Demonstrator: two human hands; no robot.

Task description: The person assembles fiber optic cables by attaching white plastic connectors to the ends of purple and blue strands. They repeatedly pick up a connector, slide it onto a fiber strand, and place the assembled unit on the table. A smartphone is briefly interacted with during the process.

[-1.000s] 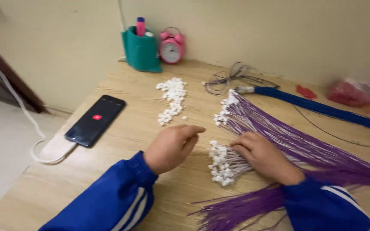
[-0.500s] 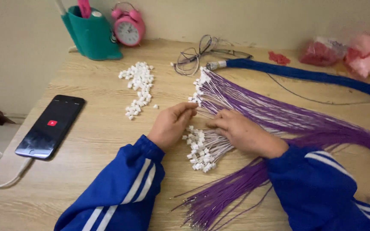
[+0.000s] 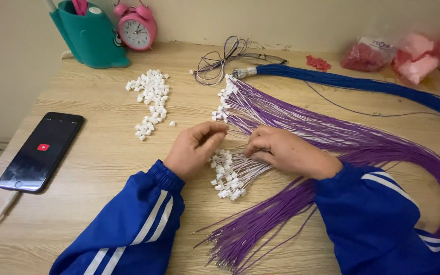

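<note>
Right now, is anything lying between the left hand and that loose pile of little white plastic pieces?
Nothing visible does. Between the left hand and the pile of white connectors there is only bare wooden table. The purple wires lie to the right, under the right hand.

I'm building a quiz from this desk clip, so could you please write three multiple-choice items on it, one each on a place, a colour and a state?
1. Where is the phone?
A. At the table's left edge
B. Beside the red bags
C. Under the wires

2. What colour is the clock?
A. Blue
B. Pink
C. White

3. How is the phone's screen?
A. Cracked
B. Face down
C. Lit, face up

Answers: 1 A, it lies left of the left hand, with a cable at its near end. 2 B, its pink case stands beside the teal holder. 3 C, a red icon shows on the dark screen.
</note>
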